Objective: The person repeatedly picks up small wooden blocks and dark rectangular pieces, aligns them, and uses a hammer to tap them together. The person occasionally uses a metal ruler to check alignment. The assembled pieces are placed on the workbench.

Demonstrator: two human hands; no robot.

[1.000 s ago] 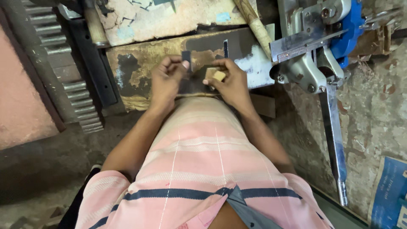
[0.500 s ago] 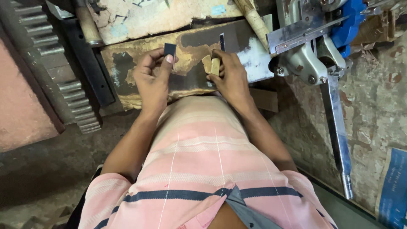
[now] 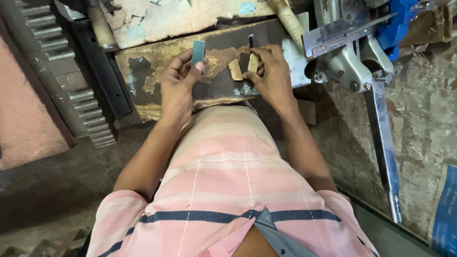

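Note:
My left hand (image 3: 178,83) holds a small flat grey metal piece (image 3: 198,50) upright between thumb and fingers, raised above the worn dark board (image 3: 143,81). My right hand (image 3: 272,74) pinches a small tan block (image 3: 253,62) that stands on the board. A second tan block (image 3: 235,70) lies on the board just left of it, apart from my fingers. A thin dark blade-like strip (image 3: 251,41) sticks up just behind the held block.
A metal lever machine (image 3: 350,66) with a long handle (image 3: 384,147) and blue body (image 3: 397,24) stands at right. A toothed metal rack (image 3: 71,81) runs down the left. A wooden handle (image 3: 288,19) and a scuffed panel (image 3: 181,16) lie behind the board.
My left hand has lifted the grey metal piece off the board and turned it upright. My right hand has shifted slightly along the board, still on the tan block.

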